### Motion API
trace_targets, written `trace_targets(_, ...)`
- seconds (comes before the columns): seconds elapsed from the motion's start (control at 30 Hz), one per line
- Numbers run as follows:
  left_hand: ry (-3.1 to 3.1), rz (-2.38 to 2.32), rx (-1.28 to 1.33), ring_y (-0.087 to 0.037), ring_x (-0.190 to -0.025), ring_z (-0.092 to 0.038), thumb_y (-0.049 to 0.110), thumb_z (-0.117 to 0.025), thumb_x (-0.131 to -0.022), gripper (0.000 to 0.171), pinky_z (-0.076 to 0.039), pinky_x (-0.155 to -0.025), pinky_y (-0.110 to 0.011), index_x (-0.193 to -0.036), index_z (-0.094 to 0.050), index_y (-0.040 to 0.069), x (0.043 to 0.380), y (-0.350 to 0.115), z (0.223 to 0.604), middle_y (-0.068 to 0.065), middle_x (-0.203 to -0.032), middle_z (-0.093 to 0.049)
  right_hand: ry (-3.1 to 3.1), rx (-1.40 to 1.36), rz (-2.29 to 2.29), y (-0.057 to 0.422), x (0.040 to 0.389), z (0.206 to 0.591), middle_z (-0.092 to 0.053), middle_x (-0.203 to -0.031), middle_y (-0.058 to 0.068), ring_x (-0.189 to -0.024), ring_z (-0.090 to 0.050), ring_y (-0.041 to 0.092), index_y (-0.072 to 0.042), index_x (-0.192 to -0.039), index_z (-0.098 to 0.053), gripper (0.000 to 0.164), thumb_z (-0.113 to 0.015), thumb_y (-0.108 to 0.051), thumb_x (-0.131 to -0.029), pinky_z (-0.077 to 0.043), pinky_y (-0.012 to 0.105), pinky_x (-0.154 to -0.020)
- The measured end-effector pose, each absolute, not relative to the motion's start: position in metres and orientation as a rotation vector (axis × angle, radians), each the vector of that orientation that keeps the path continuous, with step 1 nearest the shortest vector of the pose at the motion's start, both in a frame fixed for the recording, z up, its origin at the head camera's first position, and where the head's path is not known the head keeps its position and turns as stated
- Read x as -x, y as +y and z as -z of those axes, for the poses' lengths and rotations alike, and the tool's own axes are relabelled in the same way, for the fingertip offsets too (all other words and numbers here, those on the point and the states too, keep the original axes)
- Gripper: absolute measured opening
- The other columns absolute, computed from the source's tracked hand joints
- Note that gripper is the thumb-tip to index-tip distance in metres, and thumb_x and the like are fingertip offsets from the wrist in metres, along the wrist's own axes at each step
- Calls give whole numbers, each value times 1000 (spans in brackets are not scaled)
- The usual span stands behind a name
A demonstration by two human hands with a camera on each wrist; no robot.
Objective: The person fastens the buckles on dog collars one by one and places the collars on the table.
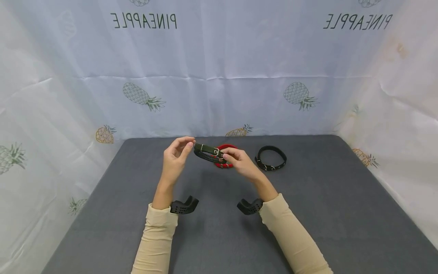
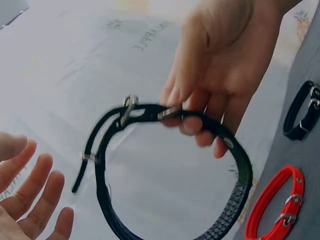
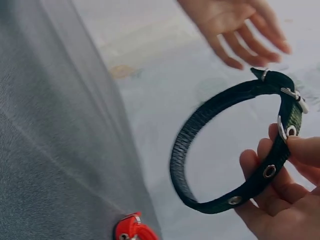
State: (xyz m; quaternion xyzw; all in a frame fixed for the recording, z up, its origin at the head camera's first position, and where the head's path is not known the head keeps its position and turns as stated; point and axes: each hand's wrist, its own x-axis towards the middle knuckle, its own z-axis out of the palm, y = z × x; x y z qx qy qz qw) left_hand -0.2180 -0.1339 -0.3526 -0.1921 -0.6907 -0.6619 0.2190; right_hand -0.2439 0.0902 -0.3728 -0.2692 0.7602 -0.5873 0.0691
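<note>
A dark green buckled collar [image 1: 206, 148], looking like a pet collar, is held up over the table in a closed loop. My right hand [image 1: 239, 163] pinches its band between thumb and fingers, close to the metal buckle [image 3: 298, 100]. Metal eyelets [image 3: 269, 171] dot the strap, and part of the loop is dark and ribbed. By the strap's free end is my left hand [image 1: 173, 156]. Its fingers [image 2: 42, 182] are spread and relaxed, with a gap to the collar in the left wrist view.
On the grey table [image 1: 219, 236], a red collar [image 1: 226, 146] lies behind the held one, partly hidden. A black collar [image 1: 279, 166] lies to its right. White pineapple-print cloth [image 1: 219, 106] hangs at the back and sides. Both wrists wear black mounts [image 1: 184, 206].
</note>
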Motion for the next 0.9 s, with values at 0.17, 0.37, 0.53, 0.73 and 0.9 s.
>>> trace_targets(0.17, -1957, 1803, 527, 2, -94, -62, 2, -56, -95, 24, -50, -90, -12, -115, -60, -12, 218, -138, 353, 17, -100, -65, 2434, 877, 1706, 77, 254, 379, -60, -108, 26, -77, -52, 17, 9, -116, -61, 25, -49, -5, -99, -43, 23, -69)
trace_targets(0.37, -2044, 1739, 490, 2, -94, -61, 6, -56, -96, 25, -49, -88, -10, -115, -60, -10, 219, -147, 353, -18, -111, -64, 2558, 909, 1641, 60, 263, 387, -63, -108, 26, -89, -59, 36, 9, -116, -64, 25, -55, -3, -96, -49, 26, -76)
trace_targets(0.53, -2136, 1645, 451, 8, -91, -59, 9, -57, -97, 26, -48, -84, -8, -115, -62, -8, 218, -159, 360, -26, -113, -63, 2723, 946, 1545, 45, 270, 395, -66, -106, 20, -82, -58, 27, 5, -112, -68, 23, -60, -6, -93, -46, 24, -72)
trace_targets(0.73, -2239, 1557, 431, 11, -88, -58, 14, -57, -98, 27, -47, -85, -11, -115, -63, -5, 216, -174, 368, -24, -111, -65, 2803, 886, 1531, 27, 274, 410, -68, -103, 17, -76, -55, 20, 3, -107, -72, 20, -64, -5, -90, -40, 18, -63)
trace_targets(0.9, -2315, 1482, 401, 11, -88, -56, 18, -56, -98, 26, -47, -89, -21, -115, -65, 0, 216, -186, 372, -19, -110, -67, 2844, 841, 1505, 14, 277, 421, -67, -102, 15, -80, -58, 23, 1, -107, -73, 19, -64, -5, -91, -42, 18, -65)
